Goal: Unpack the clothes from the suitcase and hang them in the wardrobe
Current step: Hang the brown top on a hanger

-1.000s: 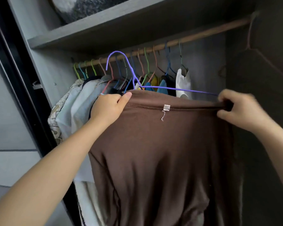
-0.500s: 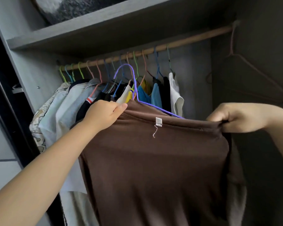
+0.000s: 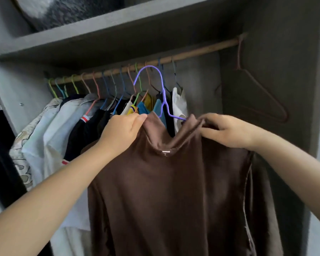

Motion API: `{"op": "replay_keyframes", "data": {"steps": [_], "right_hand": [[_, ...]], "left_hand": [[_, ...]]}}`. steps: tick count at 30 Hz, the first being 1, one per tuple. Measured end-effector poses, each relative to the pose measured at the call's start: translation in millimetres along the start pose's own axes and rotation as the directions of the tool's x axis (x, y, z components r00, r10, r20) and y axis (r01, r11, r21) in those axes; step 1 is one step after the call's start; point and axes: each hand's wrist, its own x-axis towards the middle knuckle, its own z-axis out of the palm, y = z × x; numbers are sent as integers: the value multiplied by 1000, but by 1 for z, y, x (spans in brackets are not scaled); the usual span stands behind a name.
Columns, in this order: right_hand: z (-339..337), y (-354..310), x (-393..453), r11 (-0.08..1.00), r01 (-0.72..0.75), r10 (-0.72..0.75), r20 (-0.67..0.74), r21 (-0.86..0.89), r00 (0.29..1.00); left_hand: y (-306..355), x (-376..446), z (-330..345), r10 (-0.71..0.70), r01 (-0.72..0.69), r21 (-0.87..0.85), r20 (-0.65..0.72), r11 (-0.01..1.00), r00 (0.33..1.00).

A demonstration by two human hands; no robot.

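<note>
A brown garment (image 3: pixel 174 191) hangs in front of the wardrobe's wooden rail (image 3: pixel 201 50), below it and not yet on it. The left hand (image 3: pixel 123 131) grips the garment's top edge with curled fingers, below the rail's middle. The right hand (image 3: pixel 227 130) pinches the bunched fabric further right, below the rail's bare stretch. Between the hands a purple hanger (image 3: pixel 162 97) rises out of the fabric, its hook just below the rail and not over it. Hung clothes (image 3: pixel 67 126) crowd the rail's left part on coloured hangers. A pink hanger (image 3: pixel 262 93) hangs empty at the rail's right end. A grey shelf (image 3: pixel 118 30) runs above the rail.
</note>
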Motion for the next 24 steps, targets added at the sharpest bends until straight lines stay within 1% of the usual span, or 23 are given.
{"op": "replay_keyframes", "data": {"steps": [2, 4, 5, 6, 7, 9, 10, 12, 14, 16, 18, 19, 20, 21, 22, 23, 24], "right_hand": [[2, -2, -9, 999, 0, 0, 16, 35, 1000], [-5, -6, -21, 985, -2, -1, 21, 172, 1000], [-9, -7, -26, 974, -24, 22, 13, 226, 1000], [-14, -7, -32, 973, -34, 41, -24, 228, 999], [-20, -6, -38, 983, -39, 56, -90, 181, 994], [-34, 1, -48, 993, -64, 87, -251, 98, 964], [-43, 4, -52, 990, -91, 120, -301, 107, 946], [-57, 5, -61, 980, -155, 185, -290, 122, 939], [-65, 5, -67, 979, -200, 202, -191, 27, 961], [-70, -4, -75, 974, -222, 214, -126, -51, 969], [-70, -16, -85, 973, -228, 225, -100, -19, 969], [-72, -20, -90, 972, -235, 233, -96, -12, 968], [-73, -24, -93, 970, -242, 239, -87, -25, 967], [-74, -28, -95, 964, -258, 253, -80, -59, 964], [-76, -29, -95, 954, -277, 269, -83, -116, 960], [-79, -29, -95, 932, -313, 300, -93, -183, 949], [-81, -27, -92, 905, -351, 334, -110, -239, 936]], "left_hand": [[6, 1, 3, -37, 36, -46, -27, 998, 999], [14, 3, 8, -45, 38, -94, -74, 995, 996], [17, 3, 11, -45, 34, -119, -89, 992, 995], [18, 4, 15, -38, 23, -149, -100, 989, 994], [17, 4, 17, -32, 16, -166, -98, 986, 995], [11, 6, 19, -12, -5, -165, -99, 986, 995], [7, 6, 21, -10, -7, -166, -102, 986, 995], [3, 9, 26, -12, -7, -193, -99, 981, 995], [10, 12, 34, 20, -40, -208, -97, 977, 995], [23, 17, 42, 54, -71, -247, -73, 966, 996], [33, 23, 47, 93, -82, -319, 18, 944, 995], [38, 26, 50, 100, -59, -368, 93, 928, 991], [40, 30, 51, 83, 3, -400, 198, 916, 977], [43, 35, 52, 45, 99, -406, 330, 909, 943], [45, 40, 53, 5, 184, -379, 446, 907, 895], [49, 47, 57, -10, 219, -348, 514, 912, 857], [53, 52, 62, -12, 229, -331, 546, 915, 838]]}}
